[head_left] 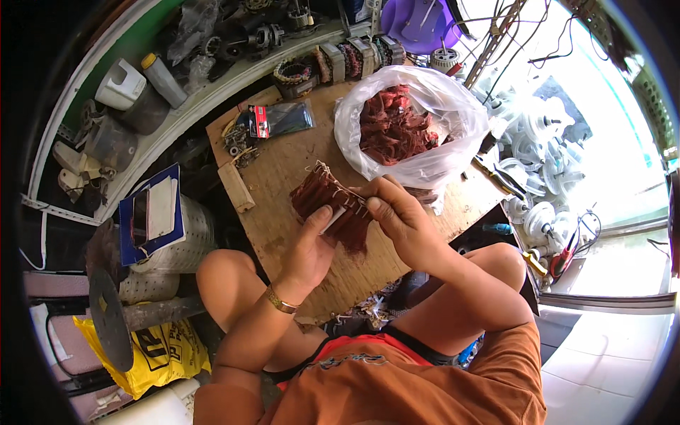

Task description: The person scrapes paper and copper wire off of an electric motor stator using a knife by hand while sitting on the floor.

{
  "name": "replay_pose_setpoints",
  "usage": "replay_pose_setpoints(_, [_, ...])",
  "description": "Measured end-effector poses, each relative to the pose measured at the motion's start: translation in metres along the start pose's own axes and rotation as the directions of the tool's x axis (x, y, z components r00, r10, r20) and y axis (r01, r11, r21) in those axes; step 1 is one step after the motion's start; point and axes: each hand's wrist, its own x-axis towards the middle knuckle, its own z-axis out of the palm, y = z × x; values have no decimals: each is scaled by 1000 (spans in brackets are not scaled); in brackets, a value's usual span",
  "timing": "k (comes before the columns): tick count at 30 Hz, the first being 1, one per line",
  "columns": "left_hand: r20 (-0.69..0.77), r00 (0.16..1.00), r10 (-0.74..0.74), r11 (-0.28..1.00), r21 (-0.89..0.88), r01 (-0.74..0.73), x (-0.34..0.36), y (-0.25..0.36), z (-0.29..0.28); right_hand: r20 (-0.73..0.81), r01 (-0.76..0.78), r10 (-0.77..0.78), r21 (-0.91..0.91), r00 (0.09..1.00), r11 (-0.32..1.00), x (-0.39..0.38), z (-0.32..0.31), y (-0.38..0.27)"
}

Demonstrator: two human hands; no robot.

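Note:
Over a wooden board, my left hand (312,248) is closed around the lower edge of a dark red-brown fibrous bundle (312,193), its thumb lying on top. Pale cord loops lace the bundle's upper edge, and a small light strip shows near my left thumb. My right hand (400,219) pinches the bundle's right end at the corded edge; what exactly lies between those fingertips is too small to tell. Just beyond, a white plastic bag (347,145) stands open, filled with dark red shredded strands (393,124).
On the wooden board (276,234) lie a packet (280,119), loose hardware (239,145) and a wood block (235,188). Wire-wound stators (347,62) line the back. Pliers (499,177) rest at right, beside heaped translucent plastic parts (545,170). A blue folder (131,219) sits at left.

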Motion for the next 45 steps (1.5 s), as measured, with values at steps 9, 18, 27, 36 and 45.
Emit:
replay_pose_setpoints(9, [-114, 986, -124, 992, -41, 120, 2, 4, -8, 102, 276, -258, -450, 961, 850, -5, -16, -10])
replay_pose_setpoints(18, [-90, 993, -80, 997, -18, 78, 5, 11, 2, 164, 311, -270, -628, 949, 713, -10, -16, -10])
replay_pose_setpoints(27, [-49, 994, -103, 995, -24, 101, 0, 9, -1, 131, 284, -270, -685, 954, 671, -10, -3, -13])
replay_pose_setpoints(36, [-46, 994, -103, 976, -199, 92, -10, -6, -3, -39, 192, -267, -596, 963, 780, -6, 13, -20])
replay_pose_setpoints(45, [-127, 971, -201, 957, -237, 167, -1, 10, 9, 99, -61, 56, 51, 994, 997, 3, -10, 5])
